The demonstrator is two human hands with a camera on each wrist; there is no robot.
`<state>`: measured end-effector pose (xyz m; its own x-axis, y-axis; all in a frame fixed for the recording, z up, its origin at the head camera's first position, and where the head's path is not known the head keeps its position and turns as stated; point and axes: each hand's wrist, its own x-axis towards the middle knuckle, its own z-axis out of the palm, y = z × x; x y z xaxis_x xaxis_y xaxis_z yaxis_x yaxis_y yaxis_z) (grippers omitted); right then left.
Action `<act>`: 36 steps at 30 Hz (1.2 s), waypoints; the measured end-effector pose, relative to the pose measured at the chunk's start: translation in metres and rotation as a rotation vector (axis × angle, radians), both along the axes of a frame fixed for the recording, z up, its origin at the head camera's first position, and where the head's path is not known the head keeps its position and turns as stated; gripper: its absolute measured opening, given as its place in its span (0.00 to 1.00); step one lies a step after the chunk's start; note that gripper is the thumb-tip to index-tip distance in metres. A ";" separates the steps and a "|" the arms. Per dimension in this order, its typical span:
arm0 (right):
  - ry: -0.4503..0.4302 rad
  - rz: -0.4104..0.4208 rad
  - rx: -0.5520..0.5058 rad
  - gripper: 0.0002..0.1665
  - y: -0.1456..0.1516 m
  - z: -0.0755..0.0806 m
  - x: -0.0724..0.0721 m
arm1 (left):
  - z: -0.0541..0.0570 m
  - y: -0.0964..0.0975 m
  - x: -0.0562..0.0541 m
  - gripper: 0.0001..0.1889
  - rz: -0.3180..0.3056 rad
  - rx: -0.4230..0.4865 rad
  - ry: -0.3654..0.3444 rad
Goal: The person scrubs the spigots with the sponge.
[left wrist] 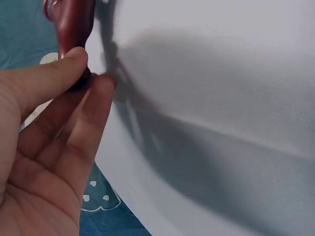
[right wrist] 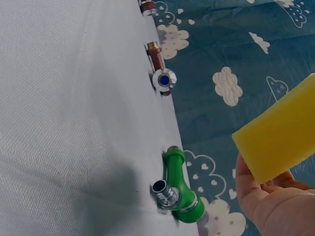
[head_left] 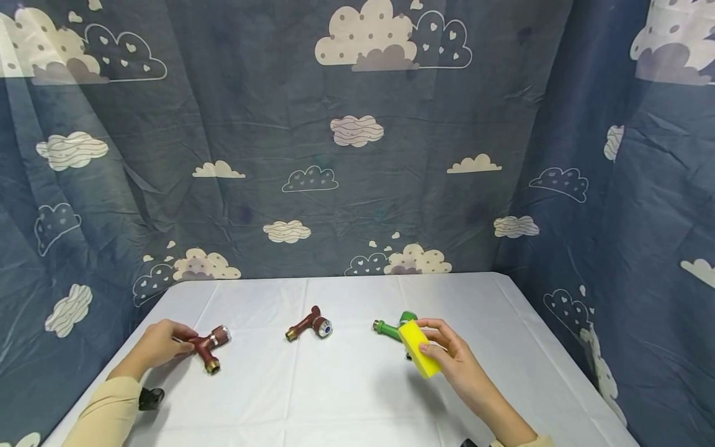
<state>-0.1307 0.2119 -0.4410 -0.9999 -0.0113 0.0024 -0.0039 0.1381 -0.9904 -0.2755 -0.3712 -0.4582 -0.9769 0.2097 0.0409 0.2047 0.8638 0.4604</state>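
Observation:
At the table's left side my left hand [head_left: 162,343] pinches one end of a dark red valve [head_left: 208,347] between thumb and fingers; its brass threaded outlet points toward me. The left wrist view shows the thumb pressed on the valve's narrow red end [left wrist: 74,29]. My right hand [head_left: 455,357] grips a yellow sponge [head_left: 420,349] above the table, fingers on one side and thumb on the other. Behind the sponge, partly hidden by it in the head view, lies a green valve [right wrist: 179,187] with a metal outlet.
A second dark red valve [head_left: 310,323] with a blue-centred chrome knob lies at the middle of the table. A white cloth [head_left: 335,397] covers the tabletop. Dark blue curtains [head_left: 268,124] with cloud prints hang behind the table and along both sides.

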 end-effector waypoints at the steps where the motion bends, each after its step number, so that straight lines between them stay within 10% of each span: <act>1: -0.001 -0.001 0.000 0.27 0.000 0.000 0.000 | 0.001 0.000 0.001 0.14 0.001 0.010 -0.002; 21: 0.031 0.027 -0.006 0.27 -0.001 0.004 0.001 | 0.015 0.023 0.026 0.25 0.149 0.331 -0.018; 30: 0.146 0.060 0.045 0.25 -0.009 0.012 0.001 | 0.033 0.076 0.040 0.24 0.099 0.635 -0.030; 36: 0.228 0.074 0.107 0.24 -0.027 0.017 -0.001 | 0.049 0.126 0.055 0.21 0.054 0.653 0.001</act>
